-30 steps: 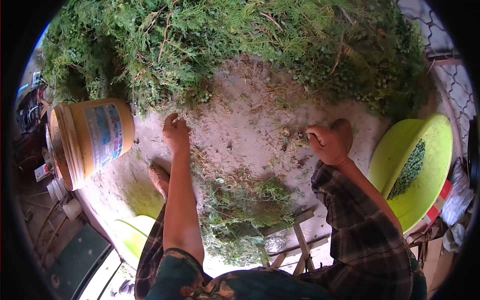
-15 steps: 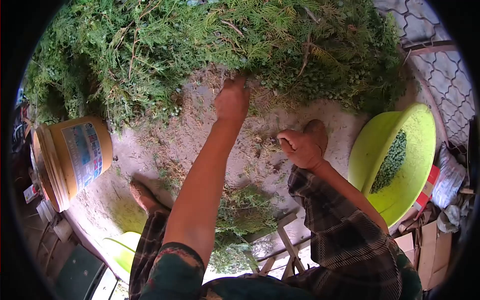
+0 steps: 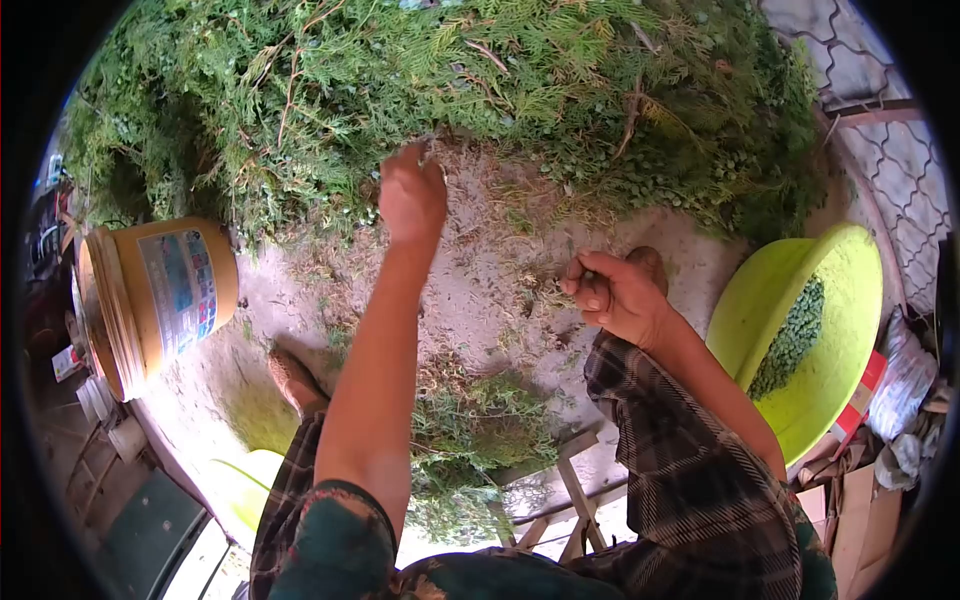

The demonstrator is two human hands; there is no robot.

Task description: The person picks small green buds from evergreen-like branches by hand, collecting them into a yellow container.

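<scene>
A large heap of leafy evergreen branches (image 3: 480,80) with small pale cones fills the upper part of the head view. My left hand (image 3: 412,197) is at the near edge of this heap, back upward, with its fingers curled in among the lowest sprigs. What those fingers pinch is hidden. Over my right knee, close to my foot, my right hand (image 3: 622,297) is closed with the fingers folded into the palm. Its contents, if any, cannot be made out. A yellow-green basin (image 3: 850,345) stands tilted at the right, holding many small green cones (image 3: 790,340).
A yellow bucket with a label (image 3: 175,295) lies on its side at the left. Between my legs is a smaller pile of sprigs (image 3: 480,425) near a wooden frame (image 3: 575,490). Another yellow-green container (image 3: 250,480) sits at lower left. Cardboard (image 3: 865,520) leans at lower right.
My left hand has moved left along the heap's near edge. My right hand has turned, so more of its folded fingers shows. The whole view has shifted slightly.
</scene>
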